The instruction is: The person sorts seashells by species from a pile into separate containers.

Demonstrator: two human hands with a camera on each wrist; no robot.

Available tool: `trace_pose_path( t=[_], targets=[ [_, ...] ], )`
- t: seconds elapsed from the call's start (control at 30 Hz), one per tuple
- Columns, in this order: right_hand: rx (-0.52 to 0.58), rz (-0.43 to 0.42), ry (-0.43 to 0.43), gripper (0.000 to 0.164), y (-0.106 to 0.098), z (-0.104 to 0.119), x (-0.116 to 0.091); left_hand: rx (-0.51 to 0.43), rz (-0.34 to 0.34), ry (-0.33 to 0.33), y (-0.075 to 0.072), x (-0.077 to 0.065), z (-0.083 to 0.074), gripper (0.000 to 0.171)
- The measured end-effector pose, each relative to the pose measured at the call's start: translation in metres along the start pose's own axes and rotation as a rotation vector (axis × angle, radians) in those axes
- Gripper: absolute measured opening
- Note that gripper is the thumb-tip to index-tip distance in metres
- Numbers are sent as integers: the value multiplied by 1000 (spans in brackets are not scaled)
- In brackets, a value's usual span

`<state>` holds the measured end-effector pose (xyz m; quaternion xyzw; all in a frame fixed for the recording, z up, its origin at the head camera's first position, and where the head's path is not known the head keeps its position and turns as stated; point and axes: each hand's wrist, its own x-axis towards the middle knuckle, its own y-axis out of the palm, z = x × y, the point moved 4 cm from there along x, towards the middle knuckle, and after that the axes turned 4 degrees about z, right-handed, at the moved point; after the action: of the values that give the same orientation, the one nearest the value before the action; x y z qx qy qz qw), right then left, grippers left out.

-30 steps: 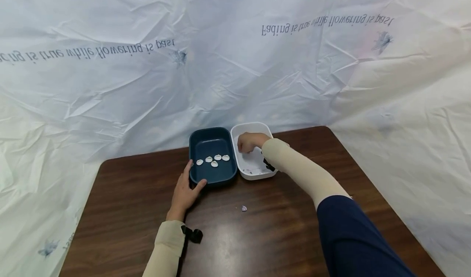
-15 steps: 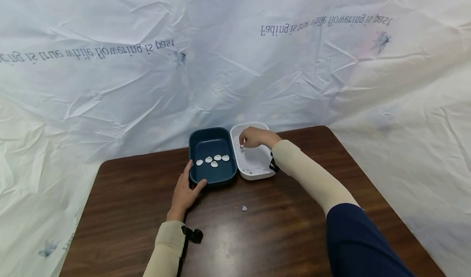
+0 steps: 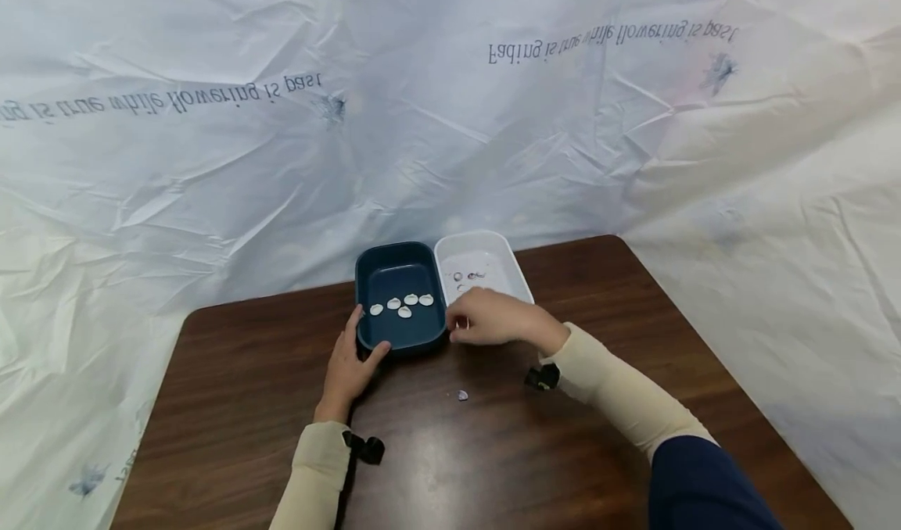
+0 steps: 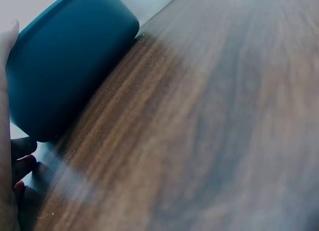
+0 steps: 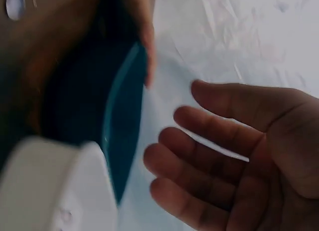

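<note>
My left hand (image 3: 346,372) rests at the near left corner of a dark teal bin (image 3: 394,250), fingers along its left wall and thumb at the front. In the left wrist view, fingertips (image 4: 24,158) show beside the teal wall. Several white oval shells (image 3: 411,299) lie inside this bin. My right hand (image 3: 489,316) hovers over the near end of a white bin (image 3: 475,237). Its thumb and fingers (image 5: 179,156) are loosely bent and apart in the right wrist view, with nothing between them. Several small shells (image 3: 457,277) show inside the white bin; my hand hides its near end.
The two bins stand side by side at the back of a brown wooden table (image 3: 267,358). A small purplish shell piece (image 3: 462,395) lies on the table in front of them. A wrinkled white printed sheet (image 3: 394,147) hangs right behind.
My right hand has come out of the white bin toward me, uncovering small shells there. My left hand stays at the teal bin. The head view has shifted slightly.
</note>
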<state>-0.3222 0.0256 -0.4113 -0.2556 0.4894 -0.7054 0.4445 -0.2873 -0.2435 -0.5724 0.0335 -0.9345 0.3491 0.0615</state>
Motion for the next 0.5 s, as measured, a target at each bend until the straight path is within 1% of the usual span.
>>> trace_pose_path(
  t=[0.07,0.13,0.2,0.27,0.37,0.43,0.5],
  targets=[
    [-11,72,-57,3,15,9,-1,-6,1,-5,-1,0,0,94],
    [-39,140,-108,7,33,13,-1,-2,9,-5,-1,0,0,94],
    [-67,190,-147,12,51,15,-3,-2,9,-4,-1,0,1,95],
    [-90,229,-149,17,70,15,-5,1,7,-2,0,0,2,94],
    [-123,256,-118,24,91,15,-8,3,4,-1,0,1,3,94],
    [-139,261,-100,28,101,14,-9,4,7,-4,-1,1,2,94],
    [-161,247,-103,30,106,14,-10,8,9,-9,-2,1,2,94]
  ],
)
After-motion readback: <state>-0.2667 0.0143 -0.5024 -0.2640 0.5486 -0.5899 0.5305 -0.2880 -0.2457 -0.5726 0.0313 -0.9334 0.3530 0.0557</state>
